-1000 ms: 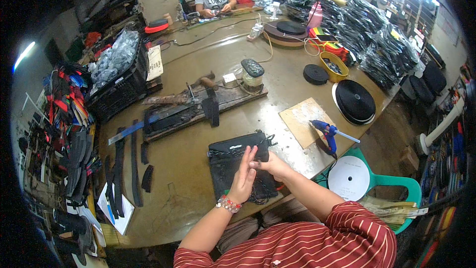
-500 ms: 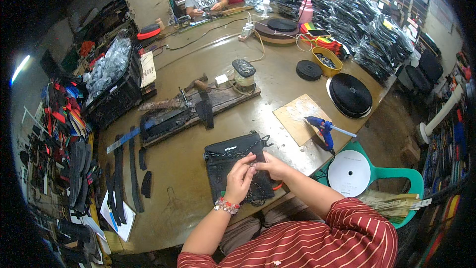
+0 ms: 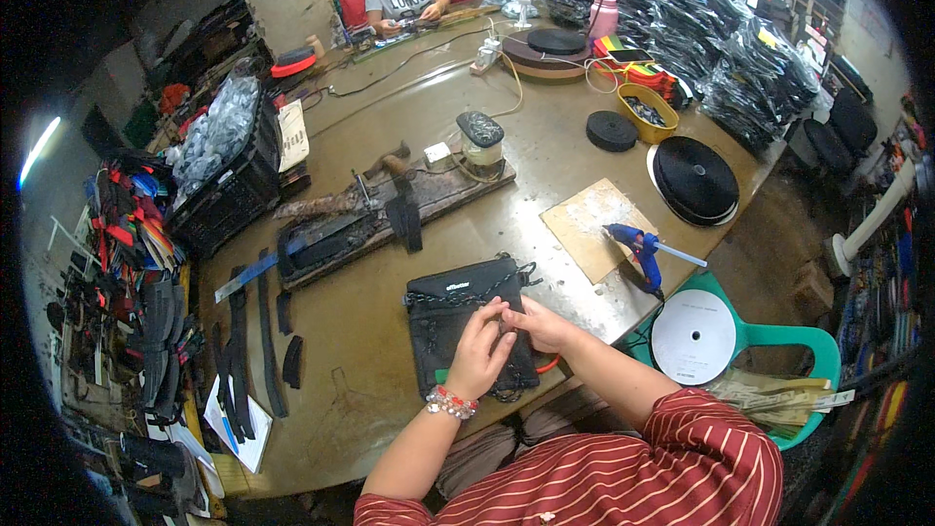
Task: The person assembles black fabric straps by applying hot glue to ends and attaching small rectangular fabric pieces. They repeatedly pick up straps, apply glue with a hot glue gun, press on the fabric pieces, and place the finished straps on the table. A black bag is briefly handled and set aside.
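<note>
A small black bag (image 3: 431, 304) with cords across its front and a white mark lies flat on the brown table before me. Over its right half, my left hand (image 3: 477, 351), with beaded bracelets at the wrist, meets my right hand (image 3: 545, 327). The fingertips of both are pinched together, and whatever sits between them is too small or hidden to name. Black cord loops (image 3: 527, 271) stick out at the bag's upper right corner. An orange-red piece (image 3: 551, 363) shows beside its right edge, under my right forearm.
A blue glue gun (image 3: 639, 251) rests by a stained board (image 3: 596, 224). Left are black strap pieces (image 3: 265, 351) and a wooden block (image 3: 341, 255) with a hammer. Black tape rolls (image 3: 694, 180) lie right. A green chair (image 3: 823, 356) holds a white reel. A person sits across the table.
My hands stay together over the bag; the left fingers have shifted slightly and look a little straighter. The whole view has moved a little.
</note>
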A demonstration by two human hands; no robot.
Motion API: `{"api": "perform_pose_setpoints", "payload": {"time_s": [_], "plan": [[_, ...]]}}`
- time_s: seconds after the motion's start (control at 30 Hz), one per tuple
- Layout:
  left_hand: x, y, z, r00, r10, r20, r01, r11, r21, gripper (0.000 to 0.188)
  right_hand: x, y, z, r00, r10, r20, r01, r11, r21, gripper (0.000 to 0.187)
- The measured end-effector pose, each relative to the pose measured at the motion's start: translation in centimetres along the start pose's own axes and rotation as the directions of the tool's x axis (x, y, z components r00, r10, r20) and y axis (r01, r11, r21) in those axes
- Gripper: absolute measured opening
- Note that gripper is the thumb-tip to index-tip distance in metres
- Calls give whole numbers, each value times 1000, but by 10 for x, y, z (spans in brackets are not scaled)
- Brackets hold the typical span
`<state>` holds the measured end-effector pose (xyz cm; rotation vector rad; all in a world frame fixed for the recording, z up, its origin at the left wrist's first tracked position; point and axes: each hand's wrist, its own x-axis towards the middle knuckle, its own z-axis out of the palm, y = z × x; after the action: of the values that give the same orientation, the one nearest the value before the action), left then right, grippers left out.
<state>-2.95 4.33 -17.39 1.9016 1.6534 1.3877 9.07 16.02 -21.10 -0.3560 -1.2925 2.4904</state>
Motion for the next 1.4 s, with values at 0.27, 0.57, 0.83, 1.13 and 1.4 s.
{"api": "perform_pose_setpoints", "payload": {"time_s": [0.27, 0.57, 0.83, 1.13, 1.4], "plan": [[-3, 0, 3, 1000, 18, -17, -16, 993, 116, 29, 1, 3, 3, 995, -95, 4, 95, 994, -61, 50], [-2, 3, 9, 998, 62, 0, -59, 954, 294, 28, -2, -5, 11, 998, -7, -64, 0, 994, -109, 41], [-5, 6, -2, 987, 22, -157, 16, 971, 238, 25, -5, -8, 10, 997, -8, -72, 7, 1000, -12, 49], [-4, 5, -1, 982, -63, -178, 97, 977, 192, 35, -4, -3, 3, 997, -8, -76, 13, 998, 69, 51], [-4, 3, 2, 998, -19, -68, 42, 936, 349, 47, -4, -3, 11, 995, -97, -21, 87, 956, -281, 41]]}}
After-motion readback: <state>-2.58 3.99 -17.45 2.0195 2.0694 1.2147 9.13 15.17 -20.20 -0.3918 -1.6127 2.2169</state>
